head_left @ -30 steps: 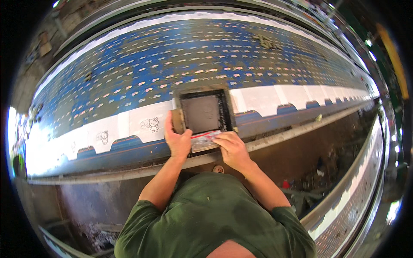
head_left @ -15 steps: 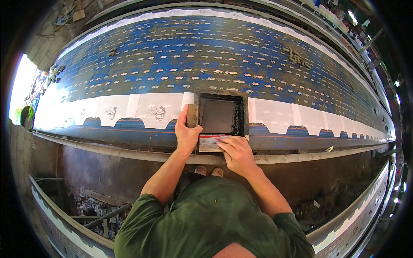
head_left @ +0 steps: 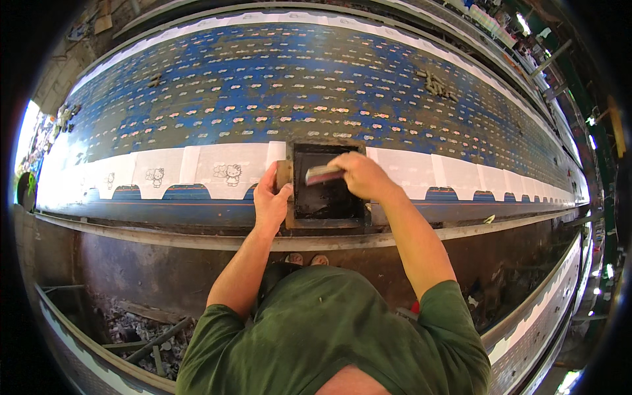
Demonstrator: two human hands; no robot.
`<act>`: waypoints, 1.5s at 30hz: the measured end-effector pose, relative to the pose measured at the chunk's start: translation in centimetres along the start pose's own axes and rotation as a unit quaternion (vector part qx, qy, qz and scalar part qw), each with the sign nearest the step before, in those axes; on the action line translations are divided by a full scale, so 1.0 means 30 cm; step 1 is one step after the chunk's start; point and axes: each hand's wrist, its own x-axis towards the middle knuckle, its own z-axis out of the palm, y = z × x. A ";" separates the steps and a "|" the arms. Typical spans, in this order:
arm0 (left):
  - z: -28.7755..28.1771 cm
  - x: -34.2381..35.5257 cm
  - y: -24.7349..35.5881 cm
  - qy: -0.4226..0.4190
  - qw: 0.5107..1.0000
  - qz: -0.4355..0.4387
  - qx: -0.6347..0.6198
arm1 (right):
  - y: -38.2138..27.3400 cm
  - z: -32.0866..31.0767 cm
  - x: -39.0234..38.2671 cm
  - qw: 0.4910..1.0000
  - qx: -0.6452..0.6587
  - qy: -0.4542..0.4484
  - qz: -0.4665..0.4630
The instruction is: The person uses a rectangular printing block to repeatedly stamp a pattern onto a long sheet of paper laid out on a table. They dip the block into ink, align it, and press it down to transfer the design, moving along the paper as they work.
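Observation:
A small screen-printing frame point(head_left: 327, 224) with dark wooden sides and a dark inked mesh lies over the near row of white fabric pieces point(head_left: 209, 158). My left hand point(head_left: 271, 205) is closed on its left side, fingers pointing away from me and thumb at the edge. Above the mesh, my right hand point(head_left: 366, 176) grips a squeegee point(head_left: 321, 174) with a pale body and a reddish strip. The squeegee is held tilted, and whether its blade touches the mesh cannot be made out. Left of the frame, some pieces carry a printed cartoon cat point(head_left: 232, 174).
The long printing table point(head_left: 217, 122) is blue and grey, dotted with rows of small printed marks. Dark lumps point(head_left: 436, 85) lie on its far right part. A ledge point(head_left: 184, 237) runs along the near side. Another table edge point(head_left: 536, 306) stands behind me at right.
My right hand has lifted the squeegee from the frame's near end and carried it away from me, over the mesh, turning it. My left hand stays on the frame's left side.

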 end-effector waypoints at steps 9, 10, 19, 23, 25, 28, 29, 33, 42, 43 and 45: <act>0.010 -0.007 0.043 -0.009 0.999 -0.030 0.014 | -0.030 0.137 -0.077 0.989 -0.086 0.121 -0.003; 0.010 -0.010 0.035 0.000 1.000 -0.025 0.013 | -0.073 0.148 -0.115 0.989 -0.094 0.116 -0.003; 0.062 -0.069 0.014 0.030 0.984 0.074 0.159 | -0.246 0.188 -0.339 0.992 -0.064 0.111 -0.011; 0.086 -0.055 0.014 0.055 0.969 0.092 0.221 | -0.198 0.183 -0.379 0.982 0.010 0.186 -0.030; 0.117 -0.076 0.041 0.068 0.960 0.120 0.243 | -0.164 0.167 -0.418 0.973 0.036 0.226 -0.024; 0.244 -0.110 0.031 0.053 0.975 0.151 0.152 | -0.093 0.149 -0.508 0.959 0.083 0.272 -0.007; 0.296 -0.116 0.014 0.052 0.975 0.158 0.150 | -0.063 0.132 -0.543 0.957 0.081 0.278 -0.005; 0.555 -0.162 -0.083 0.056 0.968 0.175 0.170 | 0.088 0.035 -0.724 0.956 0.068 0.286 0.001; 0.953 -0.214 -0.220 0.042 0.989 0.116 0.082 | 0.357 -0.151 -0.972 0.957 0.077 0.281 -0.010; 0.983 -0.214 -0.206 0.037 0.994 0.090 0.056 | 0.376 -0.166 -0.982 0.958 0.082 0.274 -0.007; 0.984 -0.210 -0.216 0.043 0.992 0.093 0.079 | 0.395 -0.177 -0.984 0.961 0.090 0.261 -0.019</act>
